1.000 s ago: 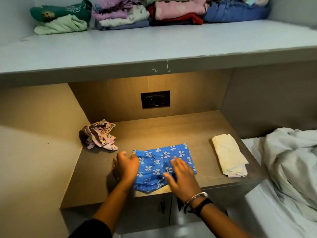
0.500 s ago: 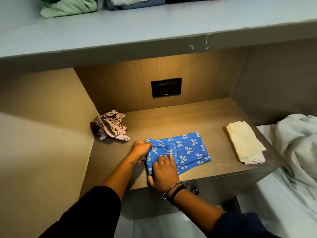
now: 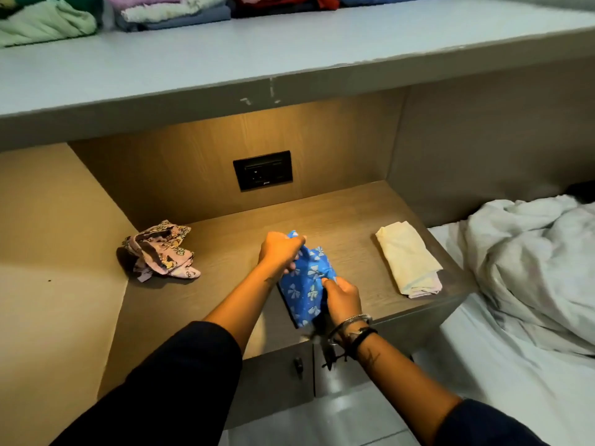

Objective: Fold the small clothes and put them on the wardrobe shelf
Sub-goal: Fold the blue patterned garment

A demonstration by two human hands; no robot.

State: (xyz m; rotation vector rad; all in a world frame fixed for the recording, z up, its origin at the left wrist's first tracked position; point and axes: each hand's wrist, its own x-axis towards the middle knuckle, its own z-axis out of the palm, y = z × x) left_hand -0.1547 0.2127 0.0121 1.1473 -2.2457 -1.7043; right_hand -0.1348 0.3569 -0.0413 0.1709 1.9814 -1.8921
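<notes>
A moment ago the blue cloth (image 3: 307, 284) lay flat under both palms; now the left hand (image 3: 278, 252) and right hand (image 3: 343, 297) pinch it and lift it off the wooden counter (image 3: 347, 217), folded small. It looks ready for the grey shelf (image 3: 289, 49) above. A crumpled pink cloth (image 3: 161, 251) waits nearby; nothing blocks the way.

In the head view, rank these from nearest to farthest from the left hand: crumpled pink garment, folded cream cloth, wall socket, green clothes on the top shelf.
From the left hand:
1. Crumpled pink garment, to its left on the counter.
2. Wall socket and folded cream cloth: too close to call; socket on the back panel, cloth to the right.
3. Green clothes, top shelf, far left.
</notes>
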